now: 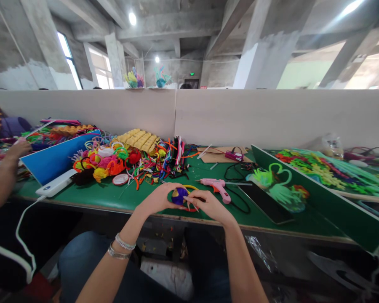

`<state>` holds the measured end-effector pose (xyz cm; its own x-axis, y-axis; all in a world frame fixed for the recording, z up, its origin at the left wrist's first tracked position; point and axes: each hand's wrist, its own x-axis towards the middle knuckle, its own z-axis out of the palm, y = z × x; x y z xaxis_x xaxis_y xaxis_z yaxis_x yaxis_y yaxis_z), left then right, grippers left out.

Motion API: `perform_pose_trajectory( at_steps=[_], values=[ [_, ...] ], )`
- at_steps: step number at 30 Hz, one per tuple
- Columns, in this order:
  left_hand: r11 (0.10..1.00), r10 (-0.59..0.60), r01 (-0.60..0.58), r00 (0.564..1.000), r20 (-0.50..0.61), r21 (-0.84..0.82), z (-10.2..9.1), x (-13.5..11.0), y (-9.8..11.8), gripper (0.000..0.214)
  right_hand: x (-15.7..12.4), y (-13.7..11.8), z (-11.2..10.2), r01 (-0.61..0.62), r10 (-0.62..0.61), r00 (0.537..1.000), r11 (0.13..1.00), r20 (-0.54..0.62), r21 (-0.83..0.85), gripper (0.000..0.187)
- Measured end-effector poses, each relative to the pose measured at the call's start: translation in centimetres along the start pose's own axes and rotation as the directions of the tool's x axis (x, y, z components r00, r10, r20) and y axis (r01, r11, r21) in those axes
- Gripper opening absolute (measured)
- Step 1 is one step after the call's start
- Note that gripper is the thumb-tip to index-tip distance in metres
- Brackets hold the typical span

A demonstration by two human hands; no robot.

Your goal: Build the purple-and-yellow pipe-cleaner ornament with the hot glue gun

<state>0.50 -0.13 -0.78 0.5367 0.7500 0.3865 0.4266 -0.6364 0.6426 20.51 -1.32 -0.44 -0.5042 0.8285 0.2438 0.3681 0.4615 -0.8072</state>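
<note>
At the table's front edge my left hand [165,197] is closed around a small purple and yellow round craft piece [180,196]. My right hand [205,203] has its fingers pinched together against the right side of this piece; whether they grip the piece itself or something small on it I cannot make out. Yellow and red pipe cleaners [192,209] curve out around the piece, between the two hands. Just beyond my right hand a pink glue gun [219,188] lies on its side, with a clear glue stick [239,183] in its back end.
On the green table [123,199], a heap of colourful pipe cleaners and pompoms [110,162] lies left, beside a blue board [61,158] and white power strip [58,183]. Rightward are a phone [265,203], green pipe-cleaner swans [282,189] and a dark green divider [322,202]. Another person's arm [6,170] reaches in at far left.
</note>
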Motion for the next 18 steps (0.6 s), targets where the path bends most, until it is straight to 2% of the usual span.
perform_pose_trajectory(
  at_steps=[5, 8, 11, 15, 18],
  values=[
    [0.989, 0.130, -0.127, 0.991, -0.024, 0.078, 1.6, 0.2, -1.0, 0.046, 0.1, -0.1, 0.4, 0.003, -0.008, 1.000, 0.987, -0.029, -0.163, 0.028],
    [0.983, 0.133, -0.132, 0.991, 0.003, 0.130, 2.3, 0.0, -1.3, 0.047, -0.2, -0.6, 0.5, -0.021, -0.004, 0.997, 0.951, -0.081, -0.308, 0.030],
    [0.980, 0.133, -0.127, 0.991, -0.032, 0.152, 2.9, -0.1, -1.4, 0.048, -0.5, -1.1, 0.5, -0.060, 0.000, 0.990, 0.910, -0.144, -0.410, 0.038],
    [0.979, 0.131, -0.118, 0.989, -0.072, 0.167, 3.0, 0.0, -1.2, 0.045, -0.5, -1.4, 0.5, -0.154, 0.059, 0.974, 0.880, -0.219, -0.449, 0.050],
    [0.985, 0.109, -0.097, 0.991, -0.082, 0.141, 2.5, 0.1, -0.8, 0.044, -0.4, -1.2, 0.2, -0.171, 0.070, 0.967, 0.887, -0.243, -0.428, 0.048]
  ],
)
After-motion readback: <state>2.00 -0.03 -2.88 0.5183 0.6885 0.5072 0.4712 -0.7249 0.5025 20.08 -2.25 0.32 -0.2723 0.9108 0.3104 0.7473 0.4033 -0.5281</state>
